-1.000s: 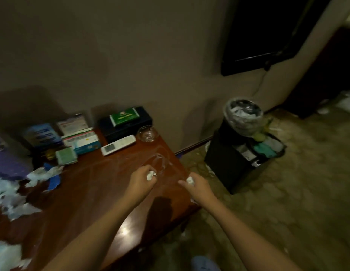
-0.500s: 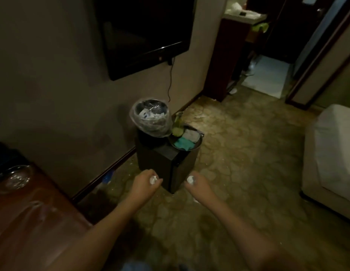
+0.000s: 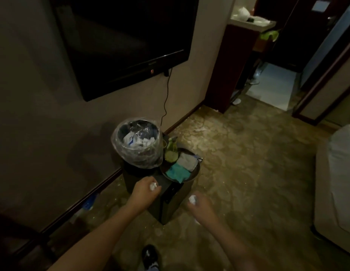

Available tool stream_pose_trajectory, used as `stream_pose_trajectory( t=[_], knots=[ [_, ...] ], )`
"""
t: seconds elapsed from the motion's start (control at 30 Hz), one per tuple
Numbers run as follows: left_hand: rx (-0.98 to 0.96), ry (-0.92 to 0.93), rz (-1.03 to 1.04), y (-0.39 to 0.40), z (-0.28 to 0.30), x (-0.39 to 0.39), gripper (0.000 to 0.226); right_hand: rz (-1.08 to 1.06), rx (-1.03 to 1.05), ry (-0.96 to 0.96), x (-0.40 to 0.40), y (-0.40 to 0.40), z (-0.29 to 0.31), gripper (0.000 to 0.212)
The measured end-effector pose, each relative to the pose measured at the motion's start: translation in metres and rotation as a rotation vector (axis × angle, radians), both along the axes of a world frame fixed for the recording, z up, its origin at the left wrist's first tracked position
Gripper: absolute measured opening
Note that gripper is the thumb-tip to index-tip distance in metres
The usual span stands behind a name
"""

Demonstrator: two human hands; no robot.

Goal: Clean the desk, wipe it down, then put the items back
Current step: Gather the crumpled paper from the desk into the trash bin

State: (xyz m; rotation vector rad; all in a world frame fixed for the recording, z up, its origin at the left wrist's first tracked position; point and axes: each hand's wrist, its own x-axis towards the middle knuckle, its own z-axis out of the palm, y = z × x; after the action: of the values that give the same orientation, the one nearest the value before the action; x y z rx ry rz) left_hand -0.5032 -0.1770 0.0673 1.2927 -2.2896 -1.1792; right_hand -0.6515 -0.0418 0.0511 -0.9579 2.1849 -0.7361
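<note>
- The left hand [image 3: 145,187] had its grip curled round a small tissue wad [image 3: 153,186]; the right hand [image 3: 199,203] pinched a second wad [image 3: 192,199] at its fingertips.
- The lined bin [image 3: 138,142] stood ahead of both grips and slightly left — nearer the left hand, just beyond its knuckles.
- A tray of folded cloths [image 3: 180,169] lay between the right grip and the bin, so I judged the left drop the shorter one.

Two hands [image 3: 145,187] [image 3: 199,205], two tissue wads [image 3: 153,186] [image 3: 192,199], one lined bin [image 3: 139,142].
</note>
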Motion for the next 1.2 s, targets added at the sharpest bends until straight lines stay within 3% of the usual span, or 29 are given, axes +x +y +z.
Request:
stream_pose_trajectory(
  t=[0.2, 0.33, 0.5, 0.6, 0.7, 0.8, 0.9, 1.2],
  knots=[
    [0.024, 0.045, 0.113, -0.091, 0.005, -0.053, 0.014, 0.077, 0.003, 0.056, -0.068, -0.086, 0.007, 0.012],
    [0.091, 0.052, 0.158, -0.127, 0.009, -0.071, 0.015, 0.185, 0.027, 0.087, -0.093, -0.137, 0.013, 0.021],
    [0.121, 0.0, 0.312, -0.169, 0.004, -0.086, 0.019, 0.304, 0.037, 0.038, -0.121, -0.214, 0.013, 0.006],
    [0.103, -0.059, 0.418, -0.192, 0.004, -0.096, 0.018, 0.382, 0.002, -0.021, -0.136, -0.255, 0.02, 0.009],
    [0.102, -0.076, 0.53, -0.216, 0.006, -0.107, 0.016, 0.466, -0.017, -0.025, -0.154, -0.3, 0.027, 0.028],
    [0.085, -0.083, 0.61, -0.225, 0.005, -0.117, 0.02, 0.533, -0.027, 0.008, -0.163, -0.338, 0.027, 0.013],
    [0.079, -0.085, 0.679, -0.226, -0.007, -0.125, 0.02, 0.678, -0.015, 0.03, -0.161, -0.367, 0.017, 0.029],
    [0.174, -0.151, 0.692, -0.288, -0.027, -0.126, 0.027, 0.708, 0.053, 0.069, -0.146, -0.43, -0.022, 0.028]
  ],
)
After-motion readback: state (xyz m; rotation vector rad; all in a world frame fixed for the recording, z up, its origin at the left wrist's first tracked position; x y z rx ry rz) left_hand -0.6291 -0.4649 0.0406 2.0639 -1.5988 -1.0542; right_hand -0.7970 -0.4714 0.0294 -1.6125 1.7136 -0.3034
